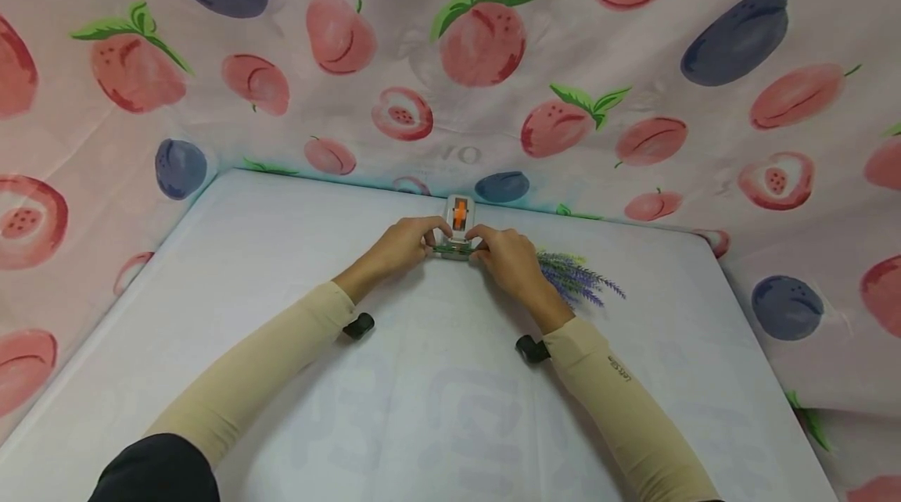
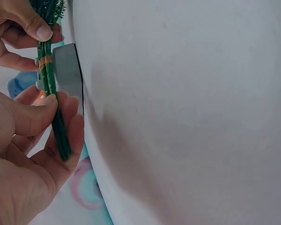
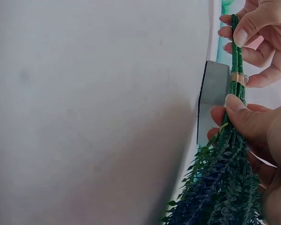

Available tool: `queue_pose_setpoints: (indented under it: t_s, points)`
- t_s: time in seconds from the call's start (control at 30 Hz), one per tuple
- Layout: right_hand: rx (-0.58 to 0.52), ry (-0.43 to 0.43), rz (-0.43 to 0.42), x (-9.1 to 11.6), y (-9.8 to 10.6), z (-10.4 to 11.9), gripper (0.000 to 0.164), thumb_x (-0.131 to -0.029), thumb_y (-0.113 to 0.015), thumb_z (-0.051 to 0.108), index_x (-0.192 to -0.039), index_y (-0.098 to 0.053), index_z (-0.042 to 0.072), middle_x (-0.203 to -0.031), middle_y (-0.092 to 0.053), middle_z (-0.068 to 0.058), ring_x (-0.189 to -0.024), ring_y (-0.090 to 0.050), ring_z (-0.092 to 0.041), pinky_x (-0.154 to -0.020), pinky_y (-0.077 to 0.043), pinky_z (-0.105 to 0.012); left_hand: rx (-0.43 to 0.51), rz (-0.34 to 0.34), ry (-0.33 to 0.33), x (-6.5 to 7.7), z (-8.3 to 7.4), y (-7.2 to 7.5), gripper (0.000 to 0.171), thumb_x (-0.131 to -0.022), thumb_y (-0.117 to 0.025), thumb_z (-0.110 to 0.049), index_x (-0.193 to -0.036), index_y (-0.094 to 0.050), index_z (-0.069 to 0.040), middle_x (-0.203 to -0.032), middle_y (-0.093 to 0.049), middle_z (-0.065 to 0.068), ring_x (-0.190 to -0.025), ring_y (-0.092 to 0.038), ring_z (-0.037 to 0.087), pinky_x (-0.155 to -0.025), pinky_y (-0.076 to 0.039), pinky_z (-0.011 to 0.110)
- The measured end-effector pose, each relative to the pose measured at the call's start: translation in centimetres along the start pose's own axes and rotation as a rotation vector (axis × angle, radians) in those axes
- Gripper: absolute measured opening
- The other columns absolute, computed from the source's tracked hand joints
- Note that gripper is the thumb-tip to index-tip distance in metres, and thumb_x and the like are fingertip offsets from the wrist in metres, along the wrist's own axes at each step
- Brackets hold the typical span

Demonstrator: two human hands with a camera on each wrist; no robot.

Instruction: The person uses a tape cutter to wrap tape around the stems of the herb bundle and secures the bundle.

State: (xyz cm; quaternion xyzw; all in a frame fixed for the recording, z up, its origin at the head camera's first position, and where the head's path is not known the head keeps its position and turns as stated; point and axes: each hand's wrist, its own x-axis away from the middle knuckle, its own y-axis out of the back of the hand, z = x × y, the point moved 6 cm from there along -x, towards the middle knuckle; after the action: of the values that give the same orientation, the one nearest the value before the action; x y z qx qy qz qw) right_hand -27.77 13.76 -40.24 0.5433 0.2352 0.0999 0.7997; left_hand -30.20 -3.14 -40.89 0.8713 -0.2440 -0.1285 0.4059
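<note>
A bunch of artificial lavender with purple flower heads and green stems lies crosswise between both hands. My left hand pinches the stem ends between thumb and fingers. Nearer the flowers, my right hand grips the stems; the flower heads spread out past it to the right. Between the two hands, a narrow brownish band goes round the stems. Directly behind the stems stands a grey tape dispenser with an orange centre, its near end partly covered by the stems and fingers.
The white-covered table reaches back to a curtain printed with peaches and plums, which also hangs at both sides. The dispenser stands close to the table's far edge. A dark wrist camera sits at the left cuff, another at the right.
</note>
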Motion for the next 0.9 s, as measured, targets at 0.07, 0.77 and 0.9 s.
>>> queue_pose_setpoints:
  t_s: [0.07,0.77,0.9]
  points:
    - [-0.007,0.000,0.004,0.00,0.02,-0.01,0.028,-0.091,-0.076,0.011,-0.119,-0.072,0.012,-0.091,-0.078,-0.010,-0.076,-0.073,-0.022,-0.063,-0.057,-0.038,-0.003,-0.002,-0.003,-0.03,-0.05,0.02,0.050,-0.089,-0.058,0.014,-0.128,-0.066,-0.016,-0.099,-0.070,0.007,-0.091,-0.064,0.023,-0.080,-0.049,0.038]
    - [-0.058,-0.027,0.042,-0.12,-0.38,-0.49,0.031,-0.091,-0.076,0.013,-0.122,-0.070,0.013,-0.091,-0.077,-0.009,-0.078,-0.073,-0.022,-0.066,-0.058,-0.038,-0.025,0.006,0.003,-0.19,0.16,-0.29,0.050,-0.090,-0.057,0.013,-0.128,-0.064,-0.018,-0.097,-0.068,0.007,-0.085,-0.062,0.022,-0.073,-0.048,0.035]
    - [-0.072,-0.029,0.044,-0.12,-0.36,-0.57,0.031,-0.091,-0.077,0.014,-0.121,-0.070,0.012,-0.091,-0.077,-0.009,-0.078,-0.073,-0.022,-0.066,-0.058,-0.038,-0.022,0.002,0.004,-0.18,0.30,-0.46,0.050,-0.090,-0.057,0.013,-0.128,-0.063,-0.018,-0.097,-0.068,0.007,-0.087,-0.062,0.022,-0.077,-0.049,0.036]
